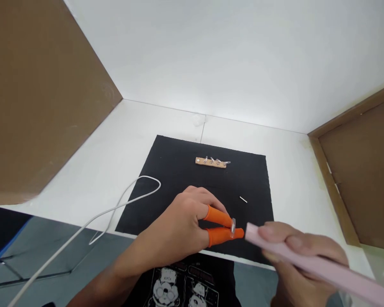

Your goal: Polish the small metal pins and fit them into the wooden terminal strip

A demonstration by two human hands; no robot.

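Note:
My left hand (195,217) is over the front of the black mat, with orange finger cots (218,216) on the thumb and one finger. Between these covered tips it pinches a small clear piece that looks like a nail tip (233,228), seen nearly edge-on. To the right, my right hand (302,256) is closed around a long pink bar (316,263). Its exact kind is unclear. The bar's near end points at my left fingertips, with a narrow gap between them. Part of the right hand is hidden behind the bar.
A small wooden strip (200,161) bearing several clear tips on metal pegs lies toward the back of the black mat (179,170). A short metal rod (243,199) rests nearer. The white cable (105,212) loops over the left edge. Brown panels (45,94) flank the white table (92,157).

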